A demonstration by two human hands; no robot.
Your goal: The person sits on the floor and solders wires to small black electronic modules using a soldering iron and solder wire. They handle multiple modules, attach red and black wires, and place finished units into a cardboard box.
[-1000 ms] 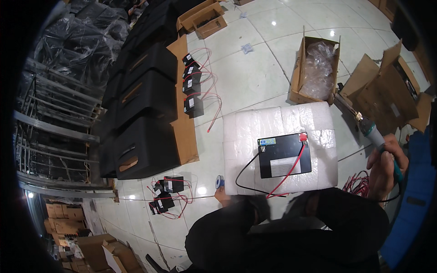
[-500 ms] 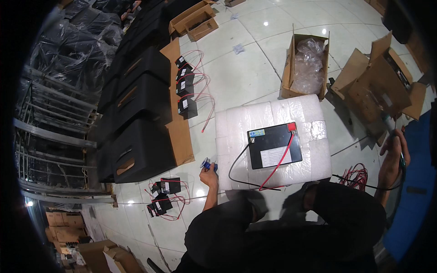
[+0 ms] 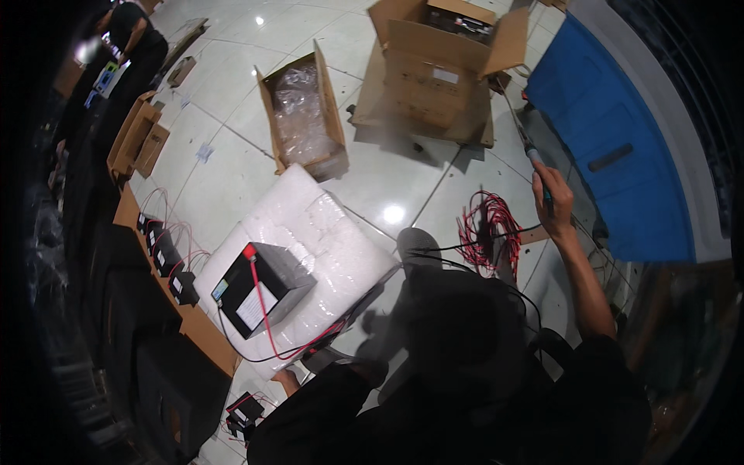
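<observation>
My right hand (image 3: 555, 203) is stretched out to the right, closed round the handle of a soldering iron (image 3: 532, 153). The iron points away from me, its thin shaft reaching toward the side of a large carton. My left hand (image 3: 288, 380) is low beside the near edge of a white foam block (image 3: 341, 232); its fingers are hidden, so what it holds does not show. On the foam block lies a black battery (image 3: 246, 291) with a white label and a red terminal cover. A red wire (image 3: 264, 306) and a black wire run from it over the block's near edge.
Red wires (image 3: 490, 232) lie bundled on the floor below my right hand. Cartons (image 3: 438, 89) and a box of bubble wrap (image 3: 298, 116) stand ahead. A blue panel (image 3: 620, 147) is at right. Small wired black packs (image 3: 184, 287) and black cases (image 3: 174, 387) line the left; another person (image 3: 132, 31) is far left.
The view has swung right, so the foam block and battery appear further left and turned. My left hand, earlier holding a blue spool, is now mostly hidden. My right hand still holds the soldering iron.
</observation>
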